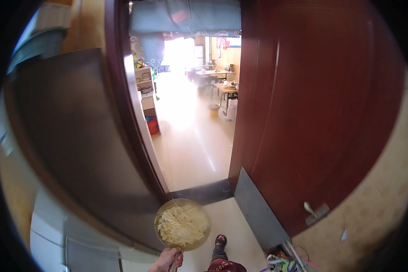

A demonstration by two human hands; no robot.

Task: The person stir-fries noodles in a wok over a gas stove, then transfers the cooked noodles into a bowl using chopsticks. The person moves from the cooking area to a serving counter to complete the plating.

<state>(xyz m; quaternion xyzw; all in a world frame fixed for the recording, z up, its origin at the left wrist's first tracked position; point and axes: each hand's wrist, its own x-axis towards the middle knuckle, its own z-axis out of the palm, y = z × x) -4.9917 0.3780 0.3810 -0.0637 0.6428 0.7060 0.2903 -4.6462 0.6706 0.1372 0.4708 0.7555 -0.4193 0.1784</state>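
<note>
My left hand is wrapped around the handle of a round metal pan, low in the view and left of my body. Pale, thin strands of food fill the pan; whether they are noodles, sprouts or shredded vegetable is not clear. The pan is held over the floor, just short of a dark threshold in a doorway. My right hand is out of view.
A red-brown door with a lever handle stands open on the right. A dark panel rises on the left. A blue curtain hangs overhead. Beyond are tables, a yellow bin and a shelf unit.
</note>
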